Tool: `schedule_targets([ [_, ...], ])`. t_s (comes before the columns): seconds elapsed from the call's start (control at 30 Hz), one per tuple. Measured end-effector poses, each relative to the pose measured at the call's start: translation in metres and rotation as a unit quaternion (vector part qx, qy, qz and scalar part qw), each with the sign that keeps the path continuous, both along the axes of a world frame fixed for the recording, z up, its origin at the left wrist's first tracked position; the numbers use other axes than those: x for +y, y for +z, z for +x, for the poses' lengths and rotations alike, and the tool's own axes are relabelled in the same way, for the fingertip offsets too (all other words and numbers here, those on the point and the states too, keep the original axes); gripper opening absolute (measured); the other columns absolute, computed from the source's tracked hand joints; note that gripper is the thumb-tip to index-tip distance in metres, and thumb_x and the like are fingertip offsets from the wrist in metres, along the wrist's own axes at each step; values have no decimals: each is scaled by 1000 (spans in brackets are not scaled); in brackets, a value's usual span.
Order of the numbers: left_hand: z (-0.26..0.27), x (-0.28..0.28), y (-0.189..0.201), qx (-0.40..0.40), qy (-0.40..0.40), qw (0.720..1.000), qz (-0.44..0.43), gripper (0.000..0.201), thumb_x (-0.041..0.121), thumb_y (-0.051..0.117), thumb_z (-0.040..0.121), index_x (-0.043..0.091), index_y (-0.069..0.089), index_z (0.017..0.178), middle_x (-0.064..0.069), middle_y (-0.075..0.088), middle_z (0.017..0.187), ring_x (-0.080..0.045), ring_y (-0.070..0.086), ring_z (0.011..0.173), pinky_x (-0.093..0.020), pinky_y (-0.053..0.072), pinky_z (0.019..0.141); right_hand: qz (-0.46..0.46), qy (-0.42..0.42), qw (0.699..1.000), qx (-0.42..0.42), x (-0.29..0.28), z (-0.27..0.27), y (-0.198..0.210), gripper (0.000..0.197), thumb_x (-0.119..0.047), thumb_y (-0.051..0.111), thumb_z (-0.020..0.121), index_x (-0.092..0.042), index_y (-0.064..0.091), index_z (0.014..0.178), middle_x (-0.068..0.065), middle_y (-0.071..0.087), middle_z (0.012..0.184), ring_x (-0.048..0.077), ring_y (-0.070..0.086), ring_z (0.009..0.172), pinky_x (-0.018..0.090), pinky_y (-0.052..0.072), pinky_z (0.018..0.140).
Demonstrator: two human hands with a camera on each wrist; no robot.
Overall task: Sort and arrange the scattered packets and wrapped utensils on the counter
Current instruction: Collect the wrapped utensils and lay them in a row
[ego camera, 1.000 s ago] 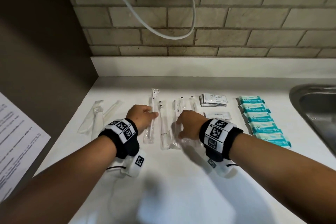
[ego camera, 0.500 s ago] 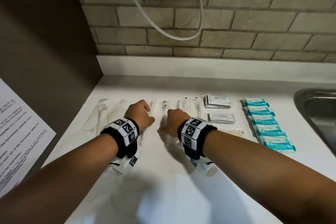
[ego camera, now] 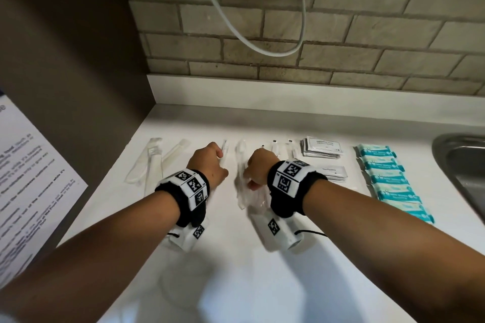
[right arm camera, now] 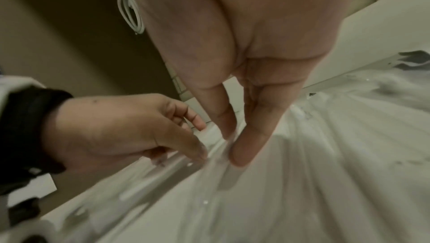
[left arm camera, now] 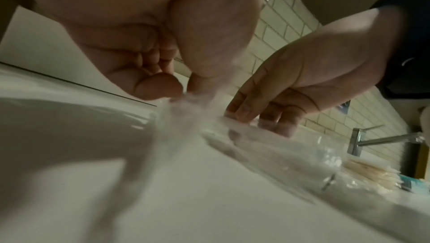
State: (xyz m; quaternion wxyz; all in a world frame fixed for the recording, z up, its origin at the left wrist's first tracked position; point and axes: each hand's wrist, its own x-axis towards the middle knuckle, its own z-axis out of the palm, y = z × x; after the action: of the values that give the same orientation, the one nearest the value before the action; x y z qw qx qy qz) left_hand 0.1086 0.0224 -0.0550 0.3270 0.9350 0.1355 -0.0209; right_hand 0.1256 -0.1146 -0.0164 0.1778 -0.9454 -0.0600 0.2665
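Several clear-wrapped utensils [ego camera: 240, 165] lie side by side in the middle of the white counter [ego camera: 236, 257]. My left hand [ego camera: 219, 158] pinches the leftmost wrapped utensil [ego camera: 224, 148] between thumb and fingertip, as the left wrist view shows at the left hand [left arm camera: 184, 95]. My right hand [ego camera: 256, 170] sits just to its right. In the right wrist view the right hand [right arm camera: 231, 144] pinches the crinkled clear wrappers [right arm camera: 302, 155] between thumb and finger, with the left hand [right arm camera: 201, 149] close beside it. The utensils inside the wrappers are blurred.
Two more clear-wrapped pieces [ego camera: 154, 162] lie at far left. To the right are a sachet stack [ego camera: 322, 147], toothpaste packets [ego camera: 333, 173] and a row of teal packets [ego camera: 388, 178]. A steel sink [ego camera: 467, 173] borders the right. A printed sheet [ego camera: 31, 191] hangs on the left panel.
My right hand has shifted left, closer to the left hand, and the wrapped utensils under it have bunched together. The left hand keeps its hold on the leftmost one.
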Motion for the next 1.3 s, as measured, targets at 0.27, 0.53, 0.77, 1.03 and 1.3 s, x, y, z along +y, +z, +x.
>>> schedule_targets([
  [0.27,-3,-9,1,51,-48,998,11,41,42,67,84,14,61,114,-3,64,115,-24,65,98,-29,52,84,13,-39,997,-61,-12,-8,-11,20,-15,68,84,-2,63,99,12,72,96,28,73,81,37,61,75],
  [0.53,-1,17,8,88,-150,975,135,55,41,72,73,27,60,125,5,51,126,-19,47,119,-33,44,98,-108,216,960,-140,-22,-23,-10,68,-46,71,76,-21,51,135,3,52,129,25,42,123,39,46,98],
  [0.77,2,23,2,148,-163,946,237,56,74,51,55,38,62,96,4,58,115,-25,48,103,-38,47,85,-113,200,963,-139,-16,-32,-16,61,-48,66,79,-17,54,130,4,54,125,24,44,120,37,46,93],
  [1.03,-2,13,20,114,-187,952,213,37,51,62,72,35,62,105,-4,55,117,-30,43,118,-39,44,88,-51,161,977,-131,-22,-38,-12,63,-44,65,82,-20,47,138,4,49,131,24,43,124,40,45,98],
  [1.3,-18,-15,17,81,-320,905,269,70,56,59,75,29,45,139,9,42,145,-23,30,129,-38,27,106,-154,186,961,-133,-49,-27,3,55,-38,68,82,-17,53,132,5,56,126,26,44,123,39,45,98],
])
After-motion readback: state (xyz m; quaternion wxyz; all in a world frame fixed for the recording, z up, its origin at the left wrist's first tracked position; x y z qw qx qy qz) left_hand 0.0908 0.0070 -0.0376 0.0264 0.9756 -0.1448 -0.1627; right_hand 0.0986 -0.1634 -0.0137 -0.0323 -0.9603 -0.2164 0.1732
